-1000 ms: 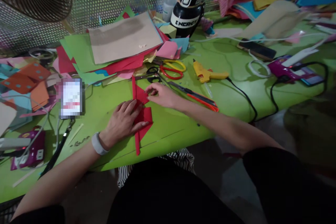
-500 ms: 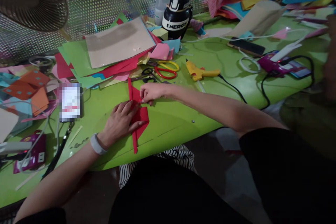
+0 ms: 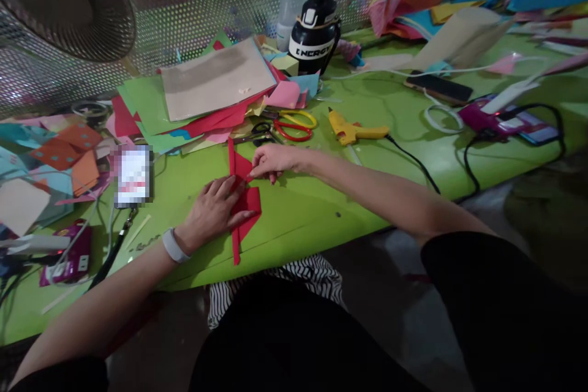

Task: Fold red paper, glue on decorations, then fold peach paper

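Observation:
A folded piece of red paper lies on the green table, with a narrow red strip along its left side running toward the table's front edge. My left hand rests flat over the paper, fingers stretched and thumb spread across its lower part. At the paper's upper right edge, my right hand is closed, with thumb and index fingertip pinched on the red paper; the exact contact is partly hidden. Just beyond my right hand lie scissors with red and yellow handles and a black-handled pair.
A yellow hot glue gun lies right of the scissors, its black cord trailing off the front edge. Behind are stacked coloured papers and a black bottle. A phone lies left, a purple power strip right.
The camera view has shifted slightly. My right hand's index finger is a little more extended along the paper's edge. My left hand and the red paper have stayed in place.

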Motion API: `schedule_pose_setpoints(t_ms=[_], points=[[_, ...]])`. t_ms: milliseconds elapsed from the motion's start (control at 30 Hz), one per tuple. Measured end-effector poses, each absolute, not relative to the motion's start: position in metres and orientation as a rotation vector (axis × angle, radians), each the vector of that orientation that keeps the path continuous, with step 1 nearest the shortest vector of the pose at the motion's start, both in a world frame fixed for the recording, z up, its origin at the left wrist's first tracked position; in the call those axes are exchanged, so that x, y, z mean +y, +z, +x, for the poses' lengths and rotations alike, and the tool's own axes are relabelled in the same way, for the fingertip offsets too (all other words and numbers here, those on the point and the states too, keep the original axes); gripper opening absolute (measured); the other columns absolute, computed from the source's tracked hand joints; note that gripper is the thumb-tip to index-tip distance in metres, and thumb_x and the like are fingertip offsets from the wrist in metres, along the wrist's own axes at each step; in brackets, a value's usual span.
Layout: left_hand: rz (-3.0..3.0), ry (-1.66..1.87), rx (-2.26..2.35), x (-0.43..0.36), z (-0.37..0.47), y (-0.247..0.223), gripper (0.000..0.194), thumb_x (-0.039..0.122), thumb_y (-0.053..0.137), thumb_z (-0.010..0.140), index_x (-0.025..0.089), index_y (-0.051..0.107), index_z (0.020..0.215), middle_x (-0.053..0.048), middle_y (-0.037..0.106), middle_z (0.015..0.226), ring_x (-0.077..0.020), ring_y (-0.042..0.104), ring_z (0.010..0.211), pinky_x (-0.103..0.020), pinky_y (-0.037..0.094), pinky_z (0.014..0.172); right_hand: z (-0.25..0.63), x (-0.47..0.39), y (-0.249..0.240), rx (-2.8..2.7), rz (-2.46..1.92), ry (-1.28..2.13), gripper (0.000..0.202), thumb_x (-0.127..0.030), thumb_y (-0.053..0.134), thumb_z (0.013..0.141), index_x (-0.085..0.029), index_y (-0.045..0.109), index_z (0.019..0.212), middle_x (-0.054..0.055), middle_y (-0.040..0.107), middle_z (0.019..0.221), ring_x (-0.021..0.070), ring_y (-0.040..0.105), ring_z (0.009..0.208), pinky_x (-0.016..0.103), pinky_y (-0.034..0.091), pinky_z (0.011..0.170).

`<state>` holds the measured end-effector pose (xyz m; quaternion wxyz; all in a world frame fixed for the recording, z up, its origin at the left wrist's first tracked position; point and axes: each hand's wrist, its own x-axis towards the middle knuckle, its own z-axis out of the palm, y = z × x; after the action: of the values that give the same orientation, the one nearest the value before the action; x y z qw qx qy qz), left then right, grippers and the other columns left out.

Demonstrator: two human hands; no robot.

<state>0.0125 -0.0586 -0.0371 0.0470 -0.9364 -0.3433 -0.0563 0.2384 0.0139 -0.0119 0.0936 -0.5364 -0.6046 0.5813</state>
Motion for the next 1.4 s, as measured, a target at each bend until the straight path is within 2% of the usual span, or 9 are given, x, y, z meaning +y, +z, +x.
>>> schedule_pose_setpoints(t_ms=[167, 233, 300, 367, 467, 667, 933, 1100, 1400], points=[[-2.974, -0.225, -1.095, -0.053, 0.012, -0.023, 0.055, 0.057, 0.042, 0.099, 0.018, 0.057, 0.135, -0.016, 0.057, 0.136, -0.0309, 0.056, 0.12, -0.048, 0.048, 0.098, 0.239, 0.014, -0.019, -1.854, -1.537, 1.707, 0.026, -0.006, 0.071, 0.084, -0.017, 0.048, 0.078, -0.009, 0.054, 0.046, 0.0075, 0.054, 0.034, 0.017, 0.036, 0.037], [-3.001, -0.355, -1.264, -0.045, 0.015, -0.01, 0.043, 0.049, 0.045, 0.099, 0.019, 0.063, 0.125, -0.014, 0.063, 0.124, -0.0266, 0.061, 0.109, -0.043, 0.052, 0.09, 0.239, 0.015, -0.021, -1.855, -1.512, 1.733, 0.026, -0.005, 0.07, 0.085, -0.017, 0.048, 0.078, -0.009, 0.054, 0.046, 0.008, 0.055, 0.035, 0.017, 0.038, 0.037], [-2.91, -0.506, -1.612, -0.034, 0.02, 0.005, 0.034, 0.043, 0.053, 0.096, 0.014, 0.068, 0.104, -0.012, 0.069, 0.099, -0.021, 0.064, 0.085, -0.034, 0.053, 0.072, 0.239, 0.015, -0.021, -1.847, -1.499, 1.744, 0.025, -0.004, 0.068, 0.086, -0.017, 0.048, 0.078, -0.009, 0.054, 0.046, 0.0078, 0.055, 0.035, 0.017, 0.037, 0.037], [-3.005, -0.314, -1.989, -0.021, 0.027, 0.015, 0.032, 0.043, 0.057, 0.091, 0.015, 0.068, 0.081, -0.005, 0.066, 0.071, -0.0144, 0.058, 0.059, -0.027, 0.047, 0.057, 0.24, 0.014, -0.022, -1.836, -1.493, 1.751, 0.025, -0.003, 0.065, 0.087, -0.018, 0.047, 0.078, -0.009, 0.054, 0.047, 0.0073, 0.054, 0.034, 0.017, 0.036, 0.036], [-3.216, 0.196, -2.496, -0.003, 0.039, 0.019, 0.041, 0.048, 0.061, 0.086, 0.016, 0.064, 0.061, -0.002, 0.06, 0.053, -0.0118, 0.053, 0.046, -0.024, 0.041, 0.049, 0.241, 0.012, -0.021, -1.822, -1.478, 1.75, 0.025, -0.002, 0.063, 0.088, -0.018, 0.047, 0.078, -0.01, 0.054, 0.047, 0.0067, 0.052, 0.033, 0.017, 0.036, 0.036], [-3.076, 0.552, -2.787, 0.014, 0.048, 0.006, 0.043, 0.05, 0.067, 0.08, 0.016, 0.065, 0.053, -0.004, 0.06, 0.048, -0.0109, 0.048, 0.043, -0.024, 0.033, 0.045, 0.243, 0.011, -0.021, -1.827, -1.46, 1.733, 0.025, -0.001, 0.065, 0.085, -0.018, 0.048, 0.076, -0.008, 0.056, 0.05, 0.0066, 0.053, 0.035, 0.017, 0.039, 0.038], [-3.086, 0.567, -2.787, 0.017, 0.043, 0.005, 0.044, 0.054, 0.071, 0.076, 0.016, 0.067, 0.053, -0.004, 0.06, 0.05, -0.0126, 0.051, 0.046, -0.026, 0.035, 0.048, 0.243, 0.011, -0.021, -1.812, -1.458, 1.741, 0.027, -0.002, 0.068, 0.084, -0.018, 0.047, 0.077, -0.009, 0.054, 0.05, 0.0064, 0.054, 0.035, 0.015, 0.039, 0.037], [-3.088, 0.626, -2.731, 0.014, 0.043, 0.012, 0.041, 0.047, 0.067, 0.081, 0.017, 0.066, 0.054, -0.004, 0.061, 0.049, -0.0124, 0.053, 0.045, -0.025, 0.033, 0.048, 0.243, 0.008, -0.019, -1.798, -1.494, 1.728, 0.023, -0.003, 0.065, 0.086, -0.018, 0.048, 0.079, -0.008, 0.055, 0.053, 0.0087, 0.057, 0.039, 0.018, 0.042, 0.04], [-3.018, 0.613, -2.746, 0.008, 0.044, 0.025, 0.033, 0.034, 0.066, 0.08, 0.015, 0.064, 0.052, -0.004, 0.064, 0.05, -0.0108, 0.052, 0.043, -0.024, 0.038, 0.048, 0.244, 0.007, -0.018, -1.836, -1.474, 1.72, 0.021, -0.004, 0.064, 0.088, -0.017, 0.049, 0.081, -0.008, 0.056, 0.053, 0.0073, 0.057, 0.039, 0.017, 0.038, 0.039]])
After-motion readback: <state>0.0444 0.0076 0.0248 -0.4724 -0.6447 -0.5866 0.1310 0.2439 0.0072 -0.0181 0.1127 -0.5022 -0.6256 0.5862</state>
